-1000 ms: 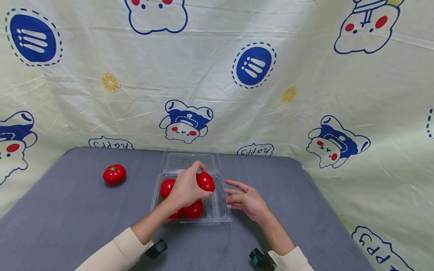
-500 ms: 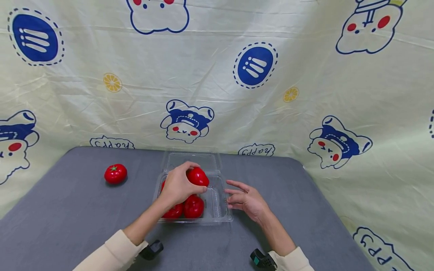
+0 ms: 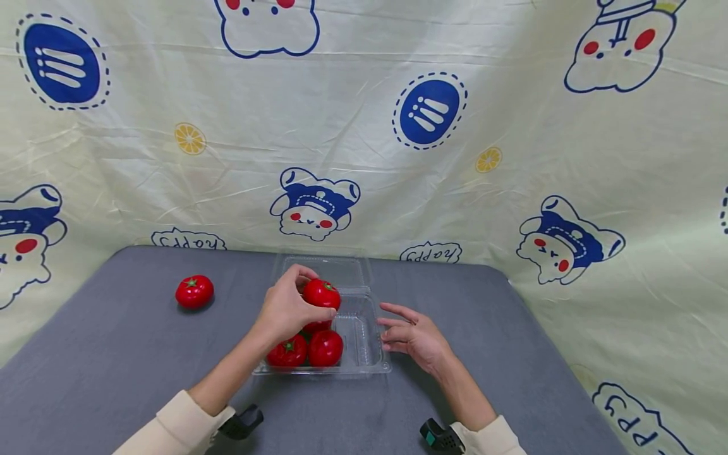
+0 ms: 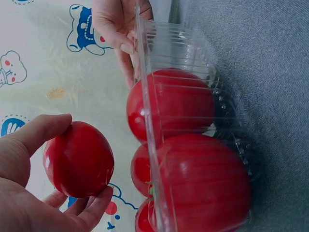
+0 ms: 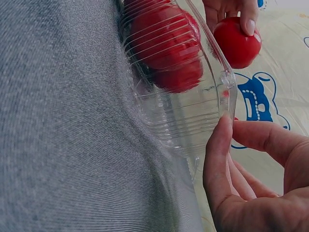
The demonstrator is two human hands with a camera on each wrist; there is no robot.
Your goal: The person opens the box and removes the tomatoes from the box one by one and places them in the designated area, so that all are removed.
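Observation:
My left hand (image 3: 287,306) holds a red tomato (image 3: 321,294) above the back left part of a clear plastic clamshell container (image 3: 364,328), thumb and fingers around its sides. The green stem top shows in the head view. In the left wrist view that tomato (image 4: 79,159) hangs clear of the rim, apart from several tomatoes (image 4: 193,179) inside. Two of these stand along the front left, with others behind, partly hidden by the left hand. My right hand (image 3: 418,338) is at the container's right edge; the right wrist view shows thumb and forefinger (image 5: 260,137) pinching the rim.
One more tomato (image 3: 194,292) lies on the grey tabletop (image 3: 142,354), to the left of the container. The container's open lid (image 3: 324,268) leans back towards a cream printed curtain (image 3: 364,126) behind the table.
My left hand has moved left with the tomato, across the container, and the tomato has turned so its stem top shows. The right hand has stayed at the right edge.

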